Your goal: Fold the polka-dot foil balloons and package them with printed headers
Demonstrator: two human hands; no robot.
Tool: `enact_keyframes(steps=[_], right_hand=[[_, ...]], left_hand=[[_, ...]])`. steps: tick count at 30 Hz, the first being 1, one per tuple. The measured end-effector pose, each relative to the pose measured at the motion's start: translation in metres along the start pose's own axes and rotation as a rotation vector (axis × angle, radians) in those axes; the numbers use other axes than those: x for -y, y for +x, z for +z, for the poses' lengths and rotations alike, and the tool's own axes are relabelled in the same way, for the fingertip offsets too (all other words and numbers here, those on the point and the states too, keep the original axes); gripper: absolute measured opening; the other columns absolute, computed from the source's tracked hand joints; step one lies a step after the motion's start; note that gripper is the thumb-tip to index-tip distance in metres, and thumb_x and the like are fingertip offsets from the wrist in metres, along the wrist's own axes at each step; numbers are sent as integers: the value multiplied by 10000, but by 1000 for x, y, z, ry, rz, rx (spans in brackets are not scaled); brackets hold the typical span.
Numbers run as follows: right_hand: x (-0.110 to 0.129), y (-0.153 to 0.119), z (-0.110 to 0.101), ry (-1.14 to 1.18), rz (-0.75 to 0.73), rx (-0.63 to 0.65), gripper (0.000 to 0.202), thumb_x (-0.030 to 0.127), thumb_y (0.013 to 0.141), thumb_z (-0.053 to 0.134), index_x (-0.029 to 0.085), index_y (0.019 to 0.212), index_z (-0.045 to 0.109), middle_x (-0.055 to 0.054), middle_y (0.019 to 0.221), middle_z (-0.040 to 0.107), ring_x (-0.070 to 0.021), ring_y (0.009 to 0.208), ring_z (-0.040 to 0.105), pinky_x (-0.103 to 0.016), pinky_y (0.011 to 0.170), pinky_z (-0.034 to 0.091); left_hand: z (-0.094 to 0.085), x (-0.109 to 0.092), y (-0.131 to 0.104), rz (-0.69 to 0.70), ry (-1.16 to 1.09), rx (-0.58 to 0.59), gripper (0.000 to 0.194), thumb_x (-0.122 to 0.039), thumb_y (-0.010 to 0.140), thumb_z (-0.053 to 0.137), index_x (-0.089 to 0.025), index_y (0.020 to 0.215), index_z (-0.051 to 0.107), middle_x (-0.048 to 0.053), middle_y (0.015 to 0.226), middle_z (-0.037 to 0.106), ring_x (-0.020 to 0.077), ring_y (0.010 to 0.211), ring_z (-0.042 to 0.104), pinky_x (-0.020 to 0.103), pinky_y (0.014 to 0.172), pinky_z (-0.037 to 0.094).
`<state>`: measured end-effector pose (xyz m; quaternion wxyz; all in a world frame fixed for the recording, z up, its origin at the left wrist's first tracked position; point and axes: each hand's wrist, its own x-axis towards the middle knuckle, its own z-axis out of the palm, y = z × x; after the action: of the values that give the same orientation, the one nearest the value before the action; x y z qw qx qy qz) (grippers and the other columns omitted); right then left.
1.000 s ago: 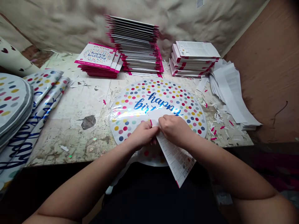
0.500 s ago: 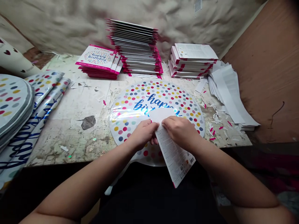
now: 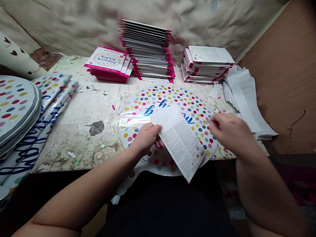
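My left hand (image 3: 148, 136) grips the upper left edge of a white printed card packet (image 3: 182, 144), which is tilted with its lower corner over the table edge. Beneath it lies a round foil balloon (image 3: 135, 115) with coloured dots and blue lettering, its tail hanging over the front edge. To the right of the packet, above the balloon's right rim, is my right hand (image 3: 225, 130), apart from the packet. Its fingers are curled together and blurred; anything between them is too small to make out.
Along the back stand a "happy birthday" packet pile (image 3: 108, 62), a tall packet stack (image 3: 149, 49) and a shorter stack (image 3: 207, 64). White paper strips (image 3: 243, 98) lie at right. Dotted round balloons (image 3: 14, 108) and folded foil (image 3: 49, 108) are at left.
My right hand has let go of the packet and moved right. The packet, still in my left hand, has swung slightly, its lower corner higher. The view has shifted a little.
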<state>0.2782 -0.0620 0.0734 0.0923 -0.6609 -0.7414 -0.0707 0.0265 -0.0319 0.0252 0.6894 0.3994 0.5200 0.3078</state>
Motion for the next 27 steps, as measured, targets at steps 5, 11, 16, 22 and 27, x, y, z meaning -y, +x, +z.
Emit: enact_keyframes(steps=[5,11,16,22,27], right_hand=[[-86,-45,-8,-176,267,469,233,236,733,536,217,503,501,-47,539,555,-157,469,481,-284,455,267],[-13,-41,9,-17,69,136,353,98,797,389,155,1070,605,-125,1042,647,-245,904,608,-347,704,458],[68,-10,37,198,-99,468,515,493,898,327,105,1096,601,-174,1139,612,-303,1037,574,-425,833,474],[63,-34,64,253,-339,320,763,594,769,524,49,1297,440,-206,1356,434,-337,1259,390,-458,995,393],[68,-70,77,273,-546,-2,331,313,876,487,75,1072,610,-186,1165,605,-296,1123,536,-414,922,460]], left_hand=[[-8,16,-51,-373,-243,121,253,-321,845,496,-116,967,580,116,834,698,146,611,663,194,476,485],[-27,-5,-38,108,614,423,387,-446,877,413,-146,944,648,113,946,688,175,714,660,267,631,514],[-43,5,11,853,1303,484,465,-371,877,416,-147,1277,490,130,1378,429,287,1294,349,461,1062,279],[-33,51,-14,1037,1573,282,575,-450,838,504,-37,1239,502,226,1306,476,360,1235,407,484,995,372],[-30,56,-15,1248,1457,293,396,-387,867,497,-62,1070,598,189,1151,600,309,1101,528,453,929,436]])
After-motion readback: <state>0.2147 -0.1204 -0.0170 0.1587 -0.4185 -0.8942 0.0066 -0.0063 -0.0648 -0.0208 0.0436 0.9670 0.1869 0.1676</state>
